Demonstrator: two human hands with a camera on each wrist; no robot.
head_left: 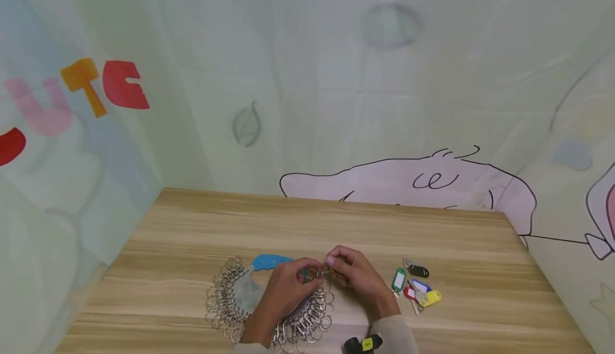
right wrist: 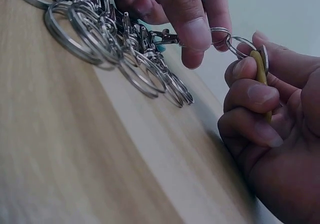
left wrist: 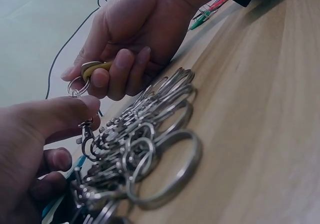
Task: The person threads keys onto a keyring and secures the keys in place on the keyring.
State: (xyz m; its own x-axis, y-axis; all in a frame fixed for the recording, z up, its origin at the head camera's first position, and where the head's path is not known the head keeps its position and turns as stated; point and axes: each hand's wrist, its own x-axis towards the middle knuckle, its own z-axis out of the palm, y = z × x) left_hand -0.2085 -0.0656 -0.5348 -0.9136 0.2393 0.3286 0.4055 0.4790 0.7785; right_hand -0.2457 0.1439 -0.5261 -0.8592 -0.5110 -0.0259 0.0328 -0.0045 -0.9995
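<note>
My left hand [head_left: 290,284] pinches a metal key ring [right wrist: 220,32] between thumb and finger. That ring hangs from a small swivel clasp [right wrist: 167,37] on the fan of key rings. Facing it, my right hand [head_left: 357,276] grips a yellow key tag [right wrist: 260,66] with curled fingers, a metal key [right wrist: 265,57] beside it. The tag's thin split ring [right wrist: 242,46] meets the left hand's ring between the two hands. Under the left hand lies the fan of many clasps and rings [head_left: 223,292], set around a clear plate [head_left: 246,292] with a blue handle [head_left: 269,261].
Right of the hands, several tagged keys lie on the wooden table [head_left: 461,247]: a green tag [head_left: 399,279], a black tag [head_left: 419,271], a blue tag [head_left: 422,286], a red tag [head_left: 409,293] and a yellow tag [head_left: 432,298]. A printed fabric wall [head_left: 317,103] stands behind.
</note>
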